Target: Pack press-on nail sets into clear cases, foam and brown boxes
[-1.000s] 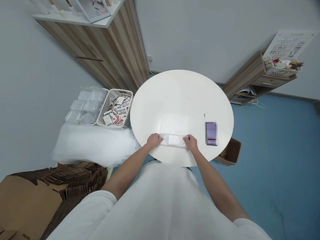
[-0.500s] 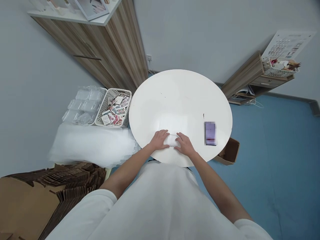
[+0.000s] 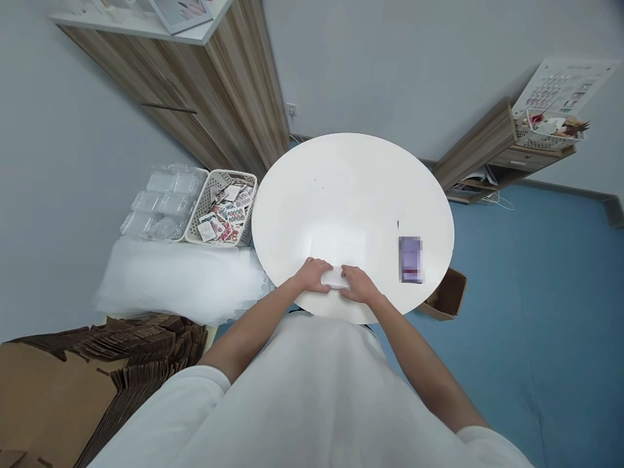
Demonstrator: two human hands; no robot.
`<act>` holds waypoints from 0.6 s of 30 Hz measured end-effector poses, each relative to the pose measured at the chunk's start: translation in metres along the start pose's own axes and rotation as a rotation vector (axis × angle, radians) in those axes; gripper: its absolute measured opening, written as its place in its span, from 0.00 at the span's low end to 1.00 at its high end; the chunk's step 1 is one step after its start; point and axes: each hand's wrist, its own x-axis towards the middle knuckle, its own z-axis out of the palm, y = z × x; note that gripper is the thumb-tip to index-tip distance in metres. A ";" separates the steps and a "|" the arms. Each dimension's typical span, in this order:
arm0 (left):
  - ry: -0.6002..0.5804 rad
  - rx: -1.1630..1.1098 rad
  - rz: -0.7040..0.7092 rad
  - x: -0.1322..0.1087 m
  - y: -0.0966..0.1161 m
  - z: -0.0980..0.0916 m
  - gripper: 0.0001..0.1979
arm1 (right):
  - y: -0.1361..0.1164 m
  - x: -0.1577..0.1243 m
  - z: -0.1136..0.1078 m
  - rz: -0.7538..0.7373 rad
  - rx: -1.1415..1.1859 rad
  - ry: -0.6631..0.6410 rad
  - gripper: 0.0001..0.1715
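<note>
A small white rectangular packet (image 3: 335,278) is at the near side of the round white table (image 3: 351,182). My left hand (image 3: 314,274) grips its left end, thumb on the near edge and fingers on the far edge. On its right end, my right hand (image 3: 357,284) holds it the same way, with the fingers curled over. What the packet is made of is hard to tell, white against white. To the right on the tabletop lies a purple rectangular item (image 3: 411,260), its face blurred out.
Left of the table stand a white basket (image 3: 192,235) of printed cards and several clear plastic boxes (image 3: 163,203). Below them lie a stack of translucent sheets (image 3: 180,279) and flattened cardboard boxes (image 3: 58,396). An open carton (image 3: 451,296) sits on the floor at right.
Both hands have closed in a little on the white packet, and the fingers are more curled around it. The packet has shifted slightly toward me and looks more compact.
</note>
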 end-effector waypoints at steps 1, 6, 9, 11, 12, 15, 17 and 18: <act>-0.007 -0.023 -0.001 -0.001 0.000 0.000 0.28 | -0.001 -0.002 -0.002 0.014 0.025 -0.022 0.23; -0.047 -0.139 -0.057 -0.004 -0.002 -0.001 0.23 | -0.004 -0.002 -0.014 0.087 0.121 -0.095 0.19; -0.037 -0.236 -0.129 -0.003 -0.007 -0.006 0.23 | -0.003 0.003 -0.025 0.102 0.194 -0.066 0.15; -0.003 -0.317 -0.164 -0.002 -0.012 -0.009 0.24 | 0.000 0.009 -0.032 0.109 0.248 -0.033 0.14; 0.015 -0.357 -0.175 -0.001 -0.015 -0.010 0.24 | 0.001 0.012 -0.035 0.125 0.276 -0.020 0.13; 0.074 -0.444 -0.222 0.000 -0.027 -0.011 0.22 | 0.008 0.021 -0.041 0.231 0.375 -0.004 0.16; 0.109 -0.463 -0.279 0.001 -0.034 -0.009 0.19 | 0.014 0.027 -0.041 0.325 0.435 0.037 0.19; 0.122 -0.461 -0.312 0.002 -0.037 -0.008 0.17 | 0.017 0.029 -0.040 0.370 0.457 0.071 0.20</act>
